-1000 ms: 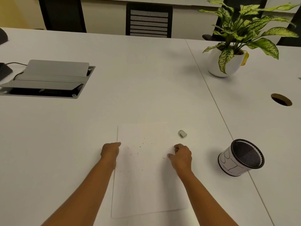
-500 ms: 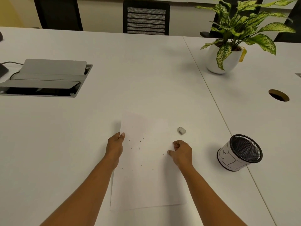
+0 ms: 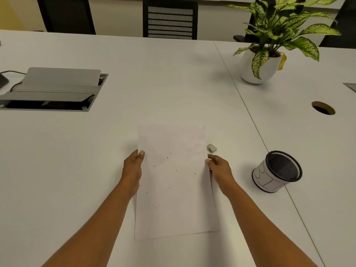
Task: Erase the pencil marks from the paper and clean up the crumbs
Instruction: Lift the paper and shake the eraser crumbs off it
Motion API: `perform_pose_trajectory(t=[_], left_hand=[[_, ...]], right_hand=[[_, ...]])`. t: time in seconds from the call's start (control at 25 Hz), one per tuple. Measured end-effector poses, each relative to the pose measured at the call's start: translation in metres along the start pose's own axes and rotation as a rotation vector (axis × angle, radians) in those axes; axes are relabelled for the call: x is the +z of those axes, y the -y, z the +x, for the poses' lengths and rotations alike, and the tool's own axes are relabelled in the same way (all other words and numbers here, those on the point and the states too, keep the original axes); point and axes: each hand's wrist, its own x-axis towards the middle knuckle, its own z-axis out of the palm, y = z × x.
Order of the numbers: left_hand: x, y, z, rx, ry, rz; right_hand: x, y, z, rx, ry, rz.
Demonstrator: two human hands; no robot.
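Note:
A white sheet of paper point(image 3: 173, 205) is held over the white table, its far end raised. Small dark eraser crumbs point(image 3: 176, 170) are scattered over its middle. My left hand point(image 3: 133, 168) pinches the paper's left edge, thumb on top. My right hand point(image 3: 219, 168) pinches the right edge. A small grey eraser point(image 3: 212, 148) lies on the table just beyond my right hand, beside the paper's right edge.
A black mesh cup point(image 3: 277, 171) wrapped in drawn-on paper stands to the right. A potted plant point(image 3: 269, 45) sits far right. An open grey cable box point(image 3: 52, 89) is set into the table at left, and a round cable hole point(image 3: 323, 107) at right.
Both hands have taken the paper by its side edges and lifted its far end off the table. The eraser has stayed where it was.

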Motion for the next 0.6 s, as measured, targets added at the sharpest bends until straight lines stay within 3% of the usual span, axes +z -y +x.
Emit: perform_pose_trajectory(t=[0.6], left_hand=[[0.024, -0.018, -0.066, 0.436, 0.056, -0.113]], right_hand=[[-0.01, 0.024, -0.081, -0.355, -0.284, 0.314]])
